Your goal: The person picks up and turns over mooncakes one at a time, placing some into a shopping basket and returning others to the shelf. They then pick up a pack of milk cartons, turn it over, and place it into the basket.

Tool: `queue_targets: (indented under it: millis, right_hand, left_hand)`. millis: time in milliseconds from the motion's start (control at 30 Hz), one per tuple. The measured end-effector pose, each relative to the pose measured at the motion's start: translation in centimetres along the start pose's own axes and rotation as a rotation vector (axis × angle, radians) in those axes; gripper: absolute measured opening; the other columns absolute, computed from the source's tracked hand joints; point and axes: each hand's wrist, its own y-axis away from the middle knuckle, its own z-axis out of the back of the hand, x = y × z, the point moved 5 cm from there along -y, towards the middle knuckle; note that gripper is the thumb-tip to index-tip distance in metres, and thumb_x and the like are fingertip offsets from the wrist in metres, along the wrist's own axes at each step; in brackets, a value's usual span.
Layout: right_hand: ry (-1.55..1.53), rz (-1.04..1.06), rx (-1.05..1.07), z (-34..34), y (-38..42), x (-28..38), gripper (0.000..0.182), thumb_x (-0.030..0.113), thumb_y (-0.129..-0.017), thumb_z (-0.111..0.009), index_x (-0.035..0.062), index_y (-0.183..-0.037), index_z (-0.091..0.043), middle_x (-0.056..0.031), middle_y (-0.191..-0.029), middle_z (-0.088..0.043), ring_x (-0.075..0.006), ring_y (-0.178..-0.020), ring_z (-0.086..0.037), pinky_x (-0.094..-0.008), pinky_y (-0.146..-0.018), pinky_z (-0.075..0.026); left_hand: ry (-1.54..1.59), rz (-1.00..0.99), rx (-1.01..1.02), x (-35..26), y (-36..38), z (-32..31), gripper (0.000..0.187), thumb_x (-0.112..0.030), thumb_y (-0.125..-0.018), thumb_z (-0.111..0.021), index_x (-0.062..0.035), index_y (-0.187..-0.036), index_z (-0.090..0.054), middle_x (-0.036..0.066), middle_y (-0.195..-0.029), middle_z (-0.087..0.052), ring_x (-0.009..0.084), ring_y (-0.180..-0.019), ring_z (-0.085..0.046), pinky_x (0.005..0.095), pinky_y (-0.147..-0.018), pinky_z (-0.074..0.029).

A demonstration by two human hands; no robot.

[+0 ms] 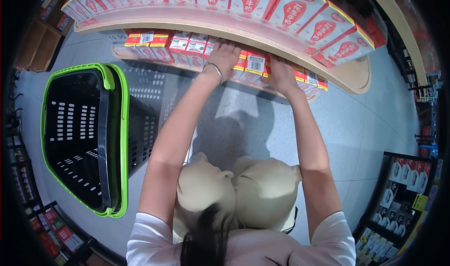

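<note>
My left hand (224, 59), with a silver bangle (215, 70) on its wrist, lies over the tops of the red and white cartons on the lower shelf. Its fingers are stretched out and slightly apart. Further right, my right hand (283, 76) reaches in among the same row, and its fingertips are hidden by the upper shelf's edge. Between the two hands stands a red carton with a barcode label (255, 63). Smaller white-topped cartons (197, 46) sit just left of my left hand.
Above, the curved upper shelf (187, 28) holds a row of peanut milk boxes (294, 13) and overhangs the lower row. A black shopping basket with a green rim (124, 139) stands on the floor at left. Other goods displays (398, 195) line the right side.
</note>
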Motion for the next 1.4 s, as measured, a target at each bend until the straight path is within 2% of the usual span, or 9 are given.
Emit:
queue_targets:
  millis: [367,533,633,700,867,1067,1200,1300,1400]
  right_hand:
    - [0.003,0.074,-0.283,-0.7,3.4,1.2,0.064,0.017,-0.062,-0.081,0.0001,-0.114,-0.048,-0.0172,-0.111,-0.053,-0.035,-0.113,-0.047,-0.0412,-0.099,-0.038]
    - [-0.092,0.159,-0.396,2.5,7.6,3.2,0.057,0.012,-0.062,-0.078,-0.0017,-0.111,-0.052,-0.0182,-0.104,-0.055,-0.0356,-0.105,-0.052,-0.0413,-0.096,-0.039]
    - [-0.383,0.139,-0.273,4.9,10.0,4.0,0.062,0.014,-0.059,-0.081,0.0018,-0.113,-0.052,-0.0167,-0.105,-0.056,-0.0338,-0.103,-0.054,-0.0392,-0.094,-0.042]
    - [-0.53,0.201,-0.164,5.6,10.9,4.4,0.07,0.015,-0.054,-0.084,0.0057,-0.116,-0.052,-0.0139,-0.109,-0.057,-0.0302,-0.101,-0.058,-0.037,-0.091,-0.045]
    - [-0.787,0.182,-0.13,7.4,13.1,5.9,0.08,0.015,-0.049,-0.087,0.0062,-0.121,-0.052,-0.0093,-0.113,-0.059,-0.0217,-0.106,-0.058,-0.0343,-0.09,-0.046]
    - [-0.831,0.351,-0.22,12.5,14.9,8.9,0.093,0.014,-0.046,-0.088,0.0058,-0.129,-0.048,-0.0114,-0.117,-0.059,-0.021,-0.106,-0.058,-0.0348,-0.094,-0.043]
    - [-1.249,0.432,-0.365,14.2,13.6,9.0,0.12,0.034,-0.039,-0.092,0.0018,-0.139,-0.033,-0.016,-0.127,-0.052,-0.0286,-0.116,-0.052,-0.0398,-0.104,-0.033]
    - [-1.7,0.428,-0.012,12.5,10.7,9.6,0.145,0.069,-0.038,-0.082,0.0015,-0.145,-0.011,-0.0176,-0.141,-0.035,-0.0284,-0.133,-0.034,-0.0409,-0.109,-0.026]
    - [-1.717,0.514,0.043,7.4,9.9,9.4,0.136,0.062,-0.044,-0.084,0.0049,-0.146,-0.013,-0.0148,-0.139,-0.037,-0.023,-0.13,-0.037,-0.039,-0.106,-0.031]
  left_hand:
    - [0.035,-0.11,-0.321,-1.6,3.6,0.9,0.05,0.002,-0.062,-0.063,0.0019,-0.111,-0.053,0.015,-0.102,-0.053,0.0316,-0.11,-0.048,0.0446,-0.111,-0.024]
    - [0.234,-0.128,-0.385,-2.7,6.9,5.4,0.045,0.002,-0.064,-0.063,0.0003,-0.108,-0.056,0.014,-0.102,-0.052,0.031,-0.109,-0.048,0.0475,-0.11,-0.024]
    - [0.407,-0.121,-0.278,-3.0,9.6,8.7,0.058,-0.008,-0.064,-0.073,-0.0032,-0.117,-0.051,0.014,-0.111,-0.053,0.0303,-0.112,-0.049,0.0459,-0.108,-0.027]
    - [0.921,-0.033,-0.159,-2.4,11.0,9.9,0.077,-0.01,-0.059,-0.08,-0.0051,-0.127,-0.045,0.01,-0.116,-0.053,0.0242,-0.115,-0.05,0.0413,-0.106,-0.031]
    - [1.279,-0.064,-0.232,-2.9,14.2,11.4,0.093,-0.011,-0.054,-0.085,-0.0031,-0.134,-0.037,0.008,-0.113,-0.054,0.0163,-0.109,-0.052,0.0345,-0.098,-0.039]
    - [1.346,-0.21,-0.707,-4.3,17.4,17.7,0.107,-0.014,-0.046,-0.092,-0.0014,-0.133,-0.031,0.018,-0.117,-0.053,0.0244,-0.108,-0.054,0.0389,-0.093,-0.045]
    - [1.273,-0.053,-0.912,-4.8,19.3,21.0,0.108,-0.027,-0.041,-0.095,-0.0038,-0.127,-0.033,0.021,-0.117,-0.052,0.027,-0.108,-0.054,0.0399,-0.093,-0.046]
    - [1.408,0.147,-1.011,-4.9,19.9,23.0,0.105,-0.025,-0.042,-0.095,-0.0025,-0.126,-0.035,0.024,-0.121,-0.051,0.0278,-0.11,-0.055,0.0406,-0.094,-0.047]
    - [1.522,0.186,-1.016,-4.5,19.5,24.3,0.09,-0.018,-0.054,-0.086,0.0007,-0.127,-0.036,0.024,-0.12,-0.053,0.0281,-0.108,-0.057,0.0381,-0.093,-0.049]
